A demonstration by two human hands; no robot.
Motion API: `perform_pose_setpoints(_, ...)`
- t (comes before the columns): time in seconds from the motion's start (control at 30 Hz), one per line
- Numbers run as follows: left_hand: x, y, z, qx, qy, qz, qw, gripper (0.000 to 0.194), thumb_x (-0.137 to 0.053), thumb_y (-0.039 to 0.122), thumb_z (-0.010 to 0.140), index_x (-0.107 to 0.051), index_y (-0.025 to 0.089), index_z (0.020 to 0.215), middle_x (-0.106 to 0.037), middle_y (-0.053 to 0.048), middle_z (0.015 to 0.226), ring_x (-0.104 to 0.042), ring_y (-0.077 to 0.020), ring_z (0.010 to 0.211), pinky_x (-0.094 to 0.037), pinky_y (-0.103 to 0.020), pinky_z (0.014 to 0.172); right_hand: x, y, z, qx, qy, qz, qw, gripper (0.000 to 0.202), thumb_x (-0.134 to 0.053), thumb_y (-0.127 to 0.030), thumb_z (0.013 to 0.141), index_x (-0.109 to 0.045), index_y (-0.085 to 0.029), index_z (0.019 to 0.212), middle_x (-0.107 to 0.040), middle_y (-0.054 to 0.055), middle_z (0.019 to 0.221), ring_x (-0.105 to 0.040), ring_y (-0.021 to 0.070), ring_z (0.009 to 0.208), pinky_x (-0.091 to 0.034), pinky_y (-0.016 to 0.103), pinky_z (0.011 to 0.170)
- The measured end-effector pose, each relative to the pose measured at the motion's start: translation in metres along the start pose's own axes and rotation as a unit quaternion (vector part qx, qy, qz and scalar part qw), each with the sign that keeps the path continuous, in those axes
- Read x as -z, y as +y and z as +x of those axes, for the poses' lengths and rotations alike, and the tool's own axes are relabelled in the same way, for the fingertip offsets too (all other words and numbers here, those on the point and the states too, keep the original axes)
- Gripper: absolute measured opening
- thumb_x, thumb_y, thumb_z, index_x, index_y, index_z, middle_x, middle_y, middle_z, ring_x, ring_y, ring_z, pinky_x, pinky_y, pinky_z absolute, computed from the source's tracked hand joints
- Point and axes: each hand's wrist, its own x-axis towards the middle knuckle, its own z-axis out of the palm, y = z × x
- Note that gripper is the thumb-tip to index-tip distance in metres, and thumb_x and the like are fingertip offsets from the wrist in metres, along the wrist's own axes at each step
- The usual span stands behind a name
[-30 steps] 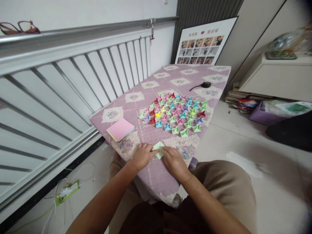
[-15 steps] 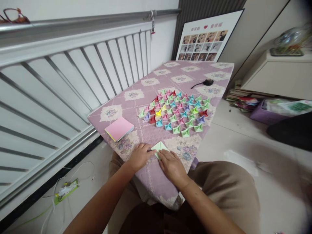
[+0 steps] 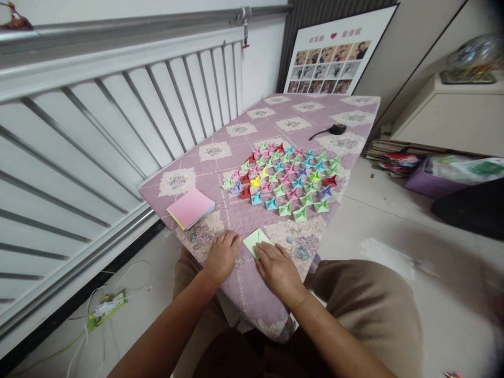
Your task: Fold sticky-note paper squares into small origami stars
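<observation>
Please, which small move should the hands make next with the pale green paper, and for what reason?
Probably run the right hand along the fold of the pale green folded paper square to sharpen it. That hand lies flat on the paper's near part, while the left hand rests beside it on the purple quilted cloth.

A table (image 3: pixel 236 294) stands with a railing (image 3: pixel 118 105) along its left. At the table's near edge lies a folded paper (image 3: pixel 255 240), between the left hand (image 3: pixel 222 256) and the right hand (image 3: pixel 277 269). A paper pad (image 3: pixel 190 208) lies far-left of it. Folded pieces (image 3: pixel 287 178) are grouped mid-table. A photo board (image 3: pixel 338 52) leans beyond the far end. A cabinet (image 3: pixel 449 121) stands far right, with books (image 3: pixel 389 160) on the floor before it.
</observation>
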Motion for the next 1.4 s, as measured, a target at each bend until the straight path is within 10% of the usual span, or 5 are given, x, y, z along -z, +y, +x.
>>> perform_pose_setpoints(0.3, -0.004, 0.026, -0.005, -0.081, -0.029, -0.079, 0.993, 0.039, -0.048, 0.022, 0.090, -0.048, 0.019, 0.129, -0.053, -0.009, 0.129, -0.042, -0.0219, 0.124, -0.034, -0.040, 0.106, 0.000, 0.000, -0.001, 0.002, -0.008, -0.003, 1.000, 0.031, -0.050, -0.023, 0.090, -0.060, -0.020, 0.120, -0.062, 0.008, 0.125, -0.054, 0.0235, 0.119, -0.037, 0.046, 0.102)
perform_pose_setpoints(0.93, 0.004, 0.018, -0.011, -0.112, -0.062, -0.103, 0.986, 0.049, -0.059, 0.040, 0.085, -0.048, 0.035, 0.132, -0.039, -0.008, 0.142, -0.032, -0.0268, 0.132, -0.025, -0.049, 0.108, 0.015, 0.033, -0.026, -0.024, 0.023, -0.001, 0.999, 0.031, -0.046, -0.029, 0.092, -0.061, -0.022, 0.118, -0.063, 0.007, 0.124, -0.052, 0.0256, 0.120, -0.037, 0.044, 0.097)
perform_pose_setpoints(1.17, 0.008, 0.020, -0.011, -0.110, -0.050, -0.105, 0.987, 0.049, -0.060, 0.039, 0.083, -0.049, 0.034, 0.131, -0.040, -0.007, 0.141, -0.033, -0.0267, 0.130, -0.025, -0.048, 0.108, 0.012, 0.037, 0.004, -0.188, 0.040, 0.032, 0.981, 0.026, -0.053, -0.035, 0.088, -0.064, -0.022, 0.108, -0.069, 0.006, 0.103, -0.059, 0.0249, 0.097, -0.039, 0.039, 0.081)
perform_pose_setpoints(1.4, 0.009, 0.021, -0.012, -0.102, -0.045, -0.102, 0.989, 0.050, -0.060, 0.039, 0.083, -0.048, 0.037, 0.132, -0.040, -0.006, 0.140, -0.033, -0.0271, 0.130, -0.023, -0.049, 0.108, 0.001, 0.027, 0.032, -0.191, 0.031, 0.019, 0.981, 0.032, -0.065, -0.037, 0.078, -0.065, -0.027, 0.109, -0.061, 0.006, 0.117, -0.051, 0.0274, 0.107, -0.032, 0.041, 0.084)
